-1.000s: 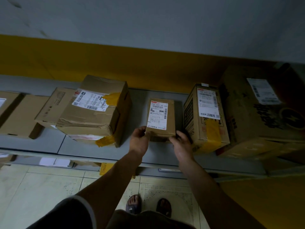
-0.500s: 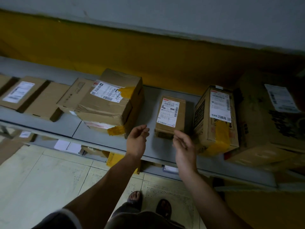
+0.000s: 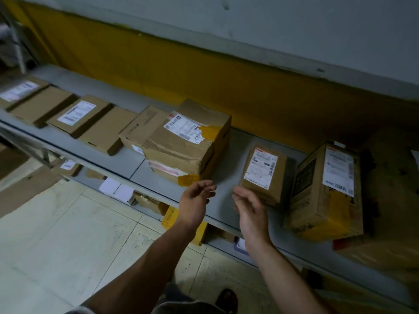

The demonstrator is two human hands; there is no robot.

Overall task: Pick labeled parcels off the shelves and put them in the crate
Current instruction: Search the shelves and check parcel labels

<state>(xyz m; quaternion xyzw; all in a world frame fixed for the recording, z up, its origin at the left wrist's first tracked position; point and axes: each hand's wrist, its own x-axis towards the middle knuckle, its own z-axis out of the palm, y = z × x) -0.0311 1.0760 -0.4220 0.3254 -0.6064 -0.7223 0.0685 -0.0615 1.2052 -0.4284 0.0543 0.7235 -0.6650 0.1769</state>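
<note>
Both hands hold nothing, fingers loosely spread: the right hand [image 3: 249, 209] hovers at the near left corner of the small labeled parcel [image 3: 263, 175], contact unclear, and the left hand [image 3: 195, 200] hangs further left of that parcel, palm turned inward. The parcel lies flat on the grey shelf [image 3: 136, 164], label up. Left of it sits a dented box with yellow tape [image 3: 188, 143], right of it a taller labeled box [image 3: 326, 189], and far to its left, flat cartons [image 3: 79, 116]

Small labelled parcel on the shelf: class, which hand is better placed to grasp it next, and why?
Right, probably: the right hand is open beside the near corner of the small parcel; the left hand, also open, is farther away, nearer the taped box.
</note>
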